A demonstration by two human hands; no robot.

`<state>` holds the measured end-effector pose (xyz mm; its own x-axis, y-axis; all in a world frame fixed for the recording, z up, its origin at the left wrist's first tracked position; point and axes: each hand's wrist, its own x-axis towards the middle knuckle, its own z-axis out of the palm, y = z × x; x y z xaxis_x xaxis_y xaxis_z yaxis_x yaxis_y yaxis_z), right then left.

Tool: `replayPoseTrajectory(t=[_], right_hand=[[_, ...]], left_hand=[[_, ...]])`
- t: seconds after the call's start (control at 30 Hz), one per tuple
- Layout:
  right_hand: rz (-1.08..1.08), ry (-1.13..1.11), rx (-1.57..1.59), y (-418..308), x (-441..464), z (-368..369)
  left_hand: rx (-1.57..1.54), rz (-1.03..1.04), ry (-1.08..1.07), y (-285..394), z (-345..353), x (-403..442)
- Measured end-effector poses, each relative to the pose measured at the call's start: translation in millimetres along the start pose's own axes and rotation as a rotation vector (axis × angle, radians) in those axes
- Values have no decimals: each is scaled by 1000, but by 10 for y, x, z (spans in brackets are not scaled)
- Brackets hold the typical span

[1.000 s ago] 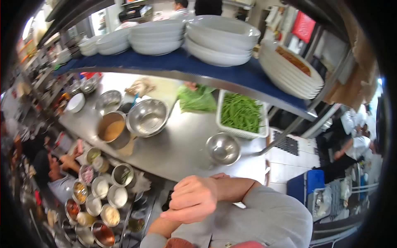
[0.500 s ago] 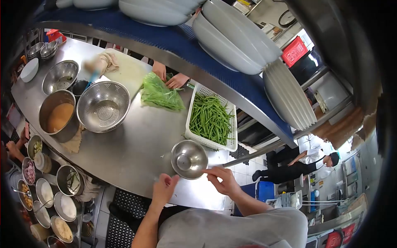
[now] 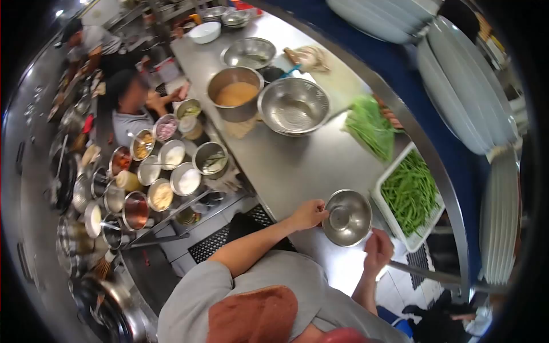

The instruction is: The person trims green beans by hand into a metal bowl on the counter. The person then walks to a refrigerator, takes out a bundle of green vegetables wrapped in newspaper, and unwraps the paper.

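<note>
Head view, metal bowl (image 3: 349, 220) between 2 hands (image 3: 309, 215), hands apart, any grip unclear

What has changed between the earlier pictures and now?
The left hand and right hand, close together at first, moved apart to opposite sides of the small metal bowl. The left appears to touch it; the right's contact is unclear. The bowl stays beside the basket of green beans.

The left arm (image 3: 254, 246) stretches forward, left hand (image 3: 309, 215) curled, the right hand (image 3: 378, 250) apart from it with fingers (image 3: 372, 242) bent
</note>
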<state>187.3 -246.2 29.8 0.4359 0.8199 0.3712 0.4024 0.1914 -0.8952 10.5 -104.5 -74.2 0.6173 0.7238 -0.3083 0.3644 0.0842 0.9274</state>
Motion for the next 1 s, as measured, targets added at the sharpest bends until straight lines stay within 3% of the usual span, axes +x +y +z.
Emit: replayPoseTrajectory(t=[0.03, 0.13, 0.2, 0.27, 0.4, 0.43, 0.5, 0.57, 0.7, 0.8, 0.83, 0.93, 1.0], right_hand=[[-21, 53, 55, 73, 28, -13], [84, 119, 82, 243, 160, 60], [341, 86, 18, 435, 169, 286], [463, -98, -20, 604, 94, 582], [631, -218, 61, 967, -335, 1199], [549, -187, -8, 1091, -472, 1331], [18, -20, -455, 1017, -515, 1488], [66, -16, -448, 918, -490, 1542], [117, -19, -535, 870, -468, 1572], [174, -21, -552, 847, -463, 1617], [216, -33, -564, 847, -471, 1609], [186, -29, -589, 871, -489, 1620], [181, -15, -606, 955, -528, 1610]], left_hand=[[3, -23, 29, 25, -164, -75], [-437, -163, -21, 151, -1092, -363], [-413, -227, 125, 286, -1888, -615], [-270, -203, 247, 388, -2792, -791], [-582, 115, 551, 494, -4168, -829], [-640, 174, 568, 488, -4467, -771], [-691, 227, 709, 104, -5097, -474], [-701, 249, 849, -410, -5634, -75], [-1013, 79, 988, -1094, -6292, 745], [-1041, 88, 945, -1430, -6515, 1306], [-994, 52, 1027, -976, -6242, 1239], [-1035, 155, 965, -1269, -6442, 1771], [-831, 267, 656, -1374, -6555, 1964]])
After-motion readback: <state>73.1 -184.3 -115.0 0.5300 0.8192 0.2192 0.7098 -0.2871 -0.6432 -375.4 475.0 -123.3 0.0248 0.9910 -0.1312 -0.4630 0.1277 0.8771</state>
